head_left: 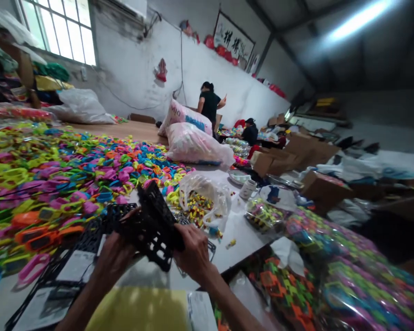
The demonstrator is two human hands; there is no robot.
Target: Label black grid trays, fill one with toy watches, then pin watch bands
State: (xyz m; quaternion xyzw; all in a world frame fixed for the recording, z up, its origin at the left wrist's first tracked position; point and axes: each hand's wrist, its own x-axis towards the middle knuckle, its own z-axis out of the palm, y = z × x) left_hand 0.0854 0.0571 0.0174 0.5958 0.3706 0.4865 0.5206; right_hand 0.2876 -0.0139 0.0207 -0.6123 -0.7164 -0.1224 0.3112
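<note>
Between my two hands is a dark stack of black perforated plastic pieces point(158, 243), raised above the table and tilted; its exact kind is unclear. My left hand point(119, 246) grips it from the left, its fingers partly behind the plastic. On the opposite side, my right hand point(193, 246) is closed around the edge. More flat black openwork pieces with white paper labels point(77, 265) lie under and left of my left arm. Just beyond my right hand, a clear plastic bag point(212, 184) lies open with small yellow and red pieces point(198, 207) inside.
A wide heap of colourful toy glasses point(106, 172) covers the table's left. Filled bags point(196, 142), a white cup point(248, 189) and packed clear bags point(372, 276) stand around. Yellow sheet point(138, 310) lies in front. Two people point(209, 103) are farther back; another person's arm point(25, 69) shows upper left.
</note>
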